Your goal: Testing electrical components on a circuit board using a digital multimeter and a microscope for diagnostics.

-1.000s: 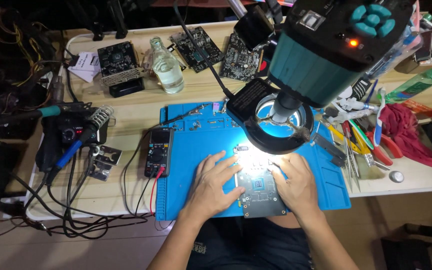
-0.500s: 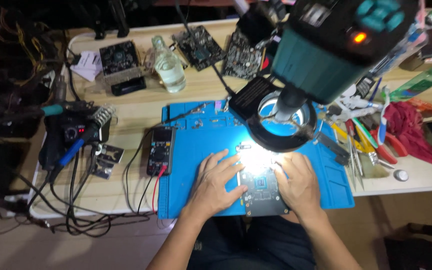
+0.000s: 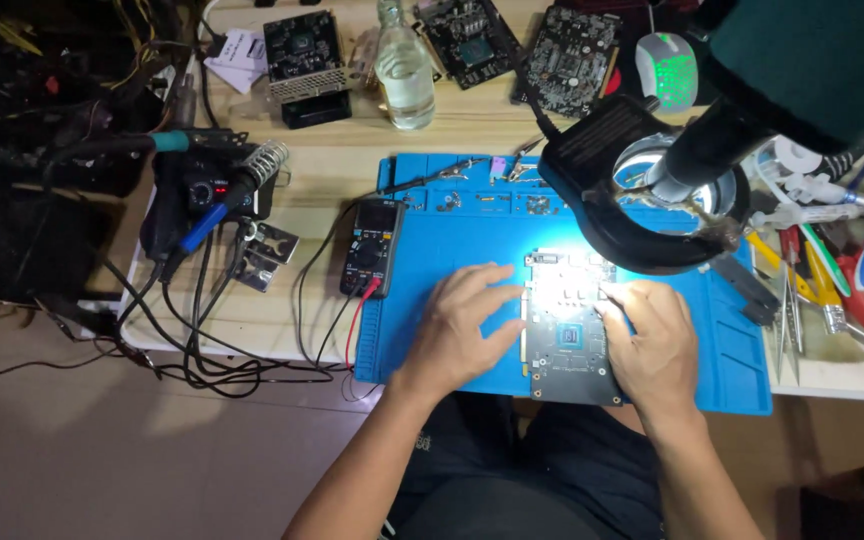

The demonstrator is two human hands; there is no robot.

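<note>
A grey circuit board (image 3: pixel 567 335) lies on a blue work mat (image 3: pixel 452 240), lit brightly at its top by a ring lamp under a microscope head (image 3: pixel 652 200). My left hand (image 3: pixel 462 325) rests flat on the mat and touches the board's left edge. My right hand (image 3: pixel 652 340) lies on the board's right edge, fingers curled over it. Neither hand lifts the board off the mat.
A black multimeter (image 3: pixel 372 245) with red and black leads sits at the mat's left. A soldering station (image 3: pixel 197 195) and tangled cables lie further left. A clear bottle (image 3: pixel 404 70) and other circuit boards (image 3: pixel 297 50) stand at the back. Pliers and tweezers (image 3: pixel 812 290) lie right.
The camera has come closer and shifted. Both hands stay at the board's two edges; the left hand's fingers have spread a little along the edge.
</note>
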